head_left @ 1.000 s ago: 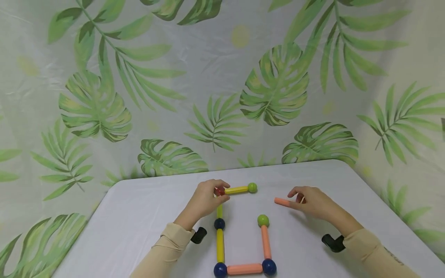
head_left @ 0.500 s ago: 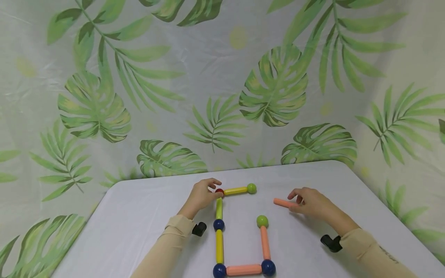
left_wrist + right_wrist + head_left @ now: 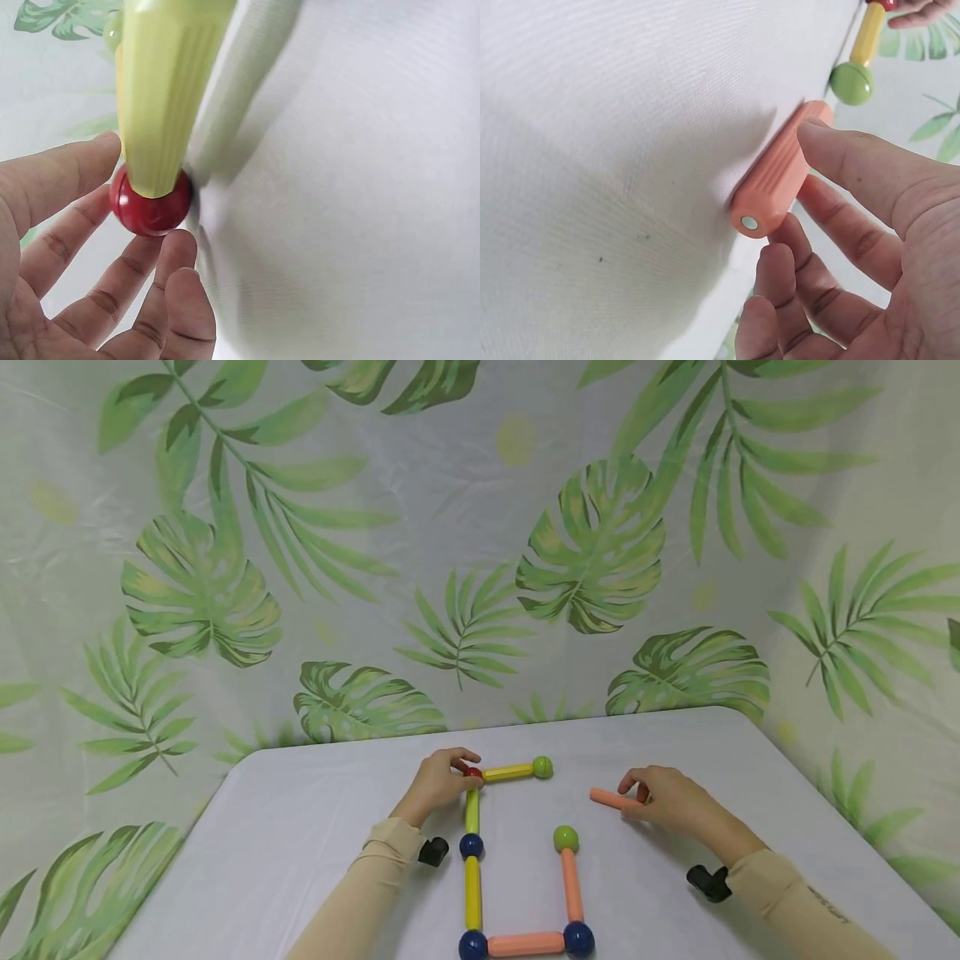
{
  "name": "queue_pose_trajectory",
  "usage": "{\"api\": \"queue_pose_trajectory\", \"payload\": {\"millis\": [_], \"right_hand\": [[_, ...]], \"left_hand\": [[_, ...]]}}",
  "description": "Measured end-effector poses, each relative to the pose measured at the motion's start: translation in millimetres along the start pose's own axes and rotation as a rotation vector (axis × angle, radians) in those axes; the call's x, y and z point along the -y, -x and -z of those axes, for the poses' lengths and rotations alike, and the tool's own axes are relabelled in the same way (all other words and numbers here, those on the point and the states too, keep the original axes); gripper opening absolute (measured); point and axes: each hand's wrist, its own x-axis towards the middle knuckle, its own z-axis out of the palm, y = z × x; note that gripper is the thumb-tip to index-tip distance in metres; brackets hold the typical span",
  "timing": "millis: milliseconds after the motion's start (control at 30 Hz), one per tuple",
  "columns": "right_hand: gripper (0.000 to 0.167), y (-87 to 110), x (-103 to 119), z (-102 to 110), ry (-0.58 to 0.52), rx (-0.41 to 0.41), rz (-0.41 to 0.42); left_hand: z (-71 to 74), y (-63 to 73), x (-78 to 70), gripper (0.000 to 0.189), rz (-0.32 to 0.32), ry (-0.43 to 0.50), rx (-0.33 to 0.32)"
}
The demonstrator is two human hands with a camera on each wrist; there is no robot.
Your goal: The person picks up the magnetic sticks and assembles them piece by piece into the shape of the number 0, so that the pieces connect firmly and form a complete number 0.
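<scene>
The thumb and fingers of my left hand hold a red ball at the far-left corner of a figure of building rods and balls. From that ball a yellow rod runs right to a green ball. A yellow-green rod leads nearer, to a blue ball. My right hand pinches a loose orange building rod close over the table, thumb on top and fingers beneath. A pale round disc shows in its end.
The figure goes on with a yellow rod, a blue ball, an orange rod and another blue ball. An upright orange side rod ends in a green ball. A leaf-patterned cloth hangs behind the white table.
My left hand loosens around the red ball, its fingers lifting, then closes in on it again, slightly more to the left than at first. The right hand keeps its orange rod almost still.
</scene>
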Motion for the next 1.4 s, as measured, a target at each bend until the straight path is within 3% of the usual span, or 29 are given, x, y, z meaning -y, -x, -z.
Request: {"api": "queue_pose_trajectory", "payload": {"millis": [600, 867, 1133, 1400], "right_hand": [[0.024, -4.6, 2, -5, -0.003, 0.019, -0.032], [0.023, -15.7, 17, -4, -0.137, 0.019, -0.019], [0.034, -27.4, 36, -15, -0.302, 0.014, -0.111], [0.034, -35.5, 49, -31, -0.443, 0.051, -0.172]], "left_hand": [[-9.2, -7.7, 6.6, 0.018, -0.025, 0.006, -0.01], [-9.8, -9.6, 7.2, 0.015, -0.021, 0.01, -0.008], [-10.4, -10.5, 7.4, 0.014, -0.024, 0.009, -0.003], [-11.5, -10.4, 7.7, 0.015, -0.023, 0.013, -0.003]]}}
